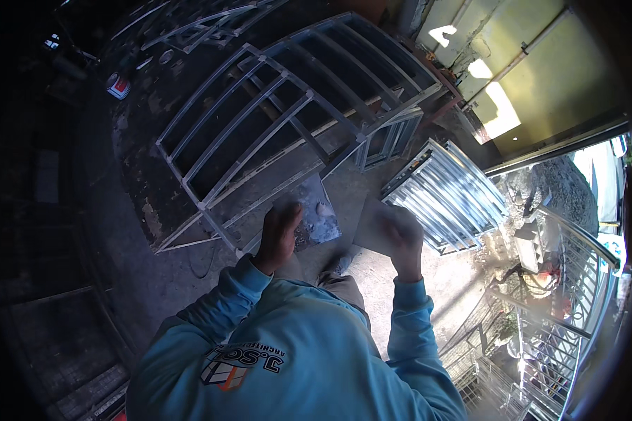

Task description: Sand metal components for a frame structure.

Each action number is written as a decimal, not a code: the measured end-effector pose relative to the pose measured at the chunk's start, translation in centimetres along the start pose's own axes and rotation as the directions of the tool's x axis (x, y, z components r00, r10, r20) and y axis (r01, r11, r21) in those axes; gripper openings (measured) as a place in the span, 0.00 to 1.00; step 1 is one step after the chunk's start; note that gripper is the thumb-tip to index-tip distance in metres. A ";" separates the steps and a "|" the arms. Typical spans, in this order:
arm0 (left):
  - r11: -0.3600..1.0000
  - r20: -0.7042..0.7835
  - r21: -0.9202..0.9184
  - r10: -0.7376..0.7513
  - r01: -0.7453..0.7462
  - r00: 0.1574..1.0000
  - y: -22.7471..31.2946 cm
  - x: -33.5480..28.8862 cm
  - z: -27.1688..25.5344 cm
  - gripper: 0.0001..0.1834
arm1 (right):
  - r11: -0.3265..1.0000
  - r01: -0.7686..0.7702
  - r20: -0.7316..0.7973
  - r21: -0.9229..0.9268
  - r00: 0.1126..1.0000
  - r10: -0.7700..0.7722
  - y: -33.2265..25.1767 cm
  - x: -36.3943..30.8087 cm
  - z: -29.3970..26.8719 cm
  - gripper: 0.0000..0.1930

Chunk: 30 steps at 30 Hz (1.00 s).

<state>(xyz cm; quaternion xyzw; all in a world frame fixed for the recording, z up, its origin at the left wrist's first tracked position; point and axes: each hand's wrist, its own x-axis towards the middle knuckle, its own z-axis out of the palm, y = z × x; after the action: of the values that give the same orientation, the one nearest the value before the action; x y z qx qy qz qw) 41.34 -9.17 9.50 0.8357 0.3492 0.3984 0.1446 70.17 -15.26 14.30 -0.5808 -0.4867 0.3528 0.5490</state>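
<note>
My left hand (281,235) is closed at the left edge of a flat sheet (318,228) with whitish smears and a small pinkish lump on its face. In my right hand (402,235), blurred by motion, is a plain thin grey sheet (372,226), gripped near its right side. A narrow gap parts the two sheets in front of my body. Just beyond my left hand lies a welded metal frame (260,130) of parallel square bars, resting on a dark worktable (144,165).
More metal frames (196,35) lie at the table's far end, near a small can (118,85). Right of me lean a slatted metal panel (446,196) and smaller window-like frames (390,139). Metal railings (555,351) stand at the lower right. A yellowish wall (534,84) rises at the far right.
</note>
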 end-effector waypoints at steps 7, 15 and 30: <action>0.990 -0.117 0.026 -0.133 0.137 0.984 0.9 0.5 1.8 0.24 | 0.943 0.249 0.250 -0.219 0.949 -0.192 -3.0 4.2 0.8 0.09; -0.418 0.517 -0.854 -0.621 0.310 0.589 -0.3 5.7 3.7 0.25 | 0.985 0.140 0.140 -0.099 0.982 -0.125 -2.2 11.0 -0.2 0.12; -0.250 0.298 -0.954 -0.866 0.168 0.402 -5.8 11.1 3.1 0.20 | 0.842 0.329 0.320 -0.428 0.926 -0.199 11.4 40.5 5.5 0.17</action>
<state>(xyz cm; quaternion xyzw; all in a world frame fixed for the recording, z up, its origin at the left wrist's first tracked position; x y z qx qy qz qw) 45.91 2.87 10.73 0.0909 0.3729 0.6011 0.7010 78.21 25.79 7.38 -0.5716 -0.7024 0.2171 0.3642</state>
